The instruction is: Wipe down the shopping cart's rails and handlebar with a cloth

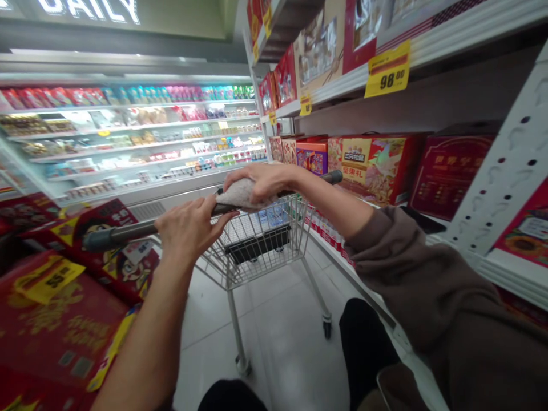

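A shopping cart (240, 277) with a wire basket stands in front of me, its grey handlebar (132, 230) crossing the view at a slant. My left hand (188, 225) is closed around the bar, left of its middle. A grey cloth (237, 195) is draped over the middle of the bar. My right hand (269, 176) grips this cloth from above, pressing it against the bar, and its thumb side is partly hidden. The fingers of my left hand touch or nearly touch the cloth's left end. A black strip (259, 244) runs across the near side of the basket.
Shelves with red gift boxes (372, 165) and yellow price tags (387, 69) line the right side. Stacked red boxes (64, 325) stand close on the left. Ahead is a lit refrigerated display (141, 128) of packaged goods. Pale floor tiles (282, 342) lie beneath the cart.
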Demonstrator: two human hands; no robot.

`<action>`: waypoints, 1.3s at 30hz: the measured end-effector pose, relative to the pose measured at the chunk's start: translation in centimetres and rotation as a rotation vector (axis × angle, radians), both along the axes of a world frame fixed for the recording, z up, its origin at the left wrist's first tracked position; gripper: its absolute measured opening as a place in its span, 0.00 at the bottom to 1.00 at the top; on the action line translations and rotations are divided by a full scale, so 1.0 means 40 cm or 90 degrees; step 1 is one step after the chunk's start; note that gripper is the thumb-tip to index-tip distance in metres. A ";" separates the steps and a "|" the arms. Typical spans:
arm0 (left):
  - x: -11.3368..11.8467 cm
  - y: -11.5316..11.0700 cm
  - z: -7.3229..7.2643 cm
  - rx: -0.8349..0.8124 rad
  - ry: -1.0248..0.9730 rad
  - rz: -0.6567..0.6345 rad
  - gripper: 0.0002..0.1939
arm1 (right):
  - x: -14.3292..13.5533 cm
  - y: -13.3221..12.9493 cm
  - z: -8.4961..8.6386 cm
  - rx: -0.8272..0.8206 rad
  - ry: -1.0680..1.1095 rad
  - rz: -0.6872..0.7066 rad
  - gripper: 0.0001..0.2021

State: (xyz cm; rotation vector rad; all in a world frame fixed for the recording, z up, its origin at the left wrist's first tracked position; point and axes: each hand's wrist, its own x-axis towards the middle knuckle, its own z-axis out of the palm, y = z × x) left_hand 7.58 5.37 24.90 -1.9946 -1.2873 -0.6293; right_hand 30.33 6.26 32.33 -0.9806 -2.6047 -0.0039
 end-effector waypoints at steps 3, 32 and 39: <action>-0.009 -0.015 0.009 -0.024 0.014 0.044 0.30 | 0.068 -0.052 -0.066 0.121 -0.044 -0.006 0.35; -0.042 -0.152 0.020 0.056 0.011 -0.107 0.29 | 0.203 -0.130 -0.207 0.363 0.017 -0.294 0.30; -0.208 -0.058 -0.002 -0.009 -0.349 -0.237 0.27 | 0.209 -0.126 -0.115 0.272 0.032 -0.426 0.23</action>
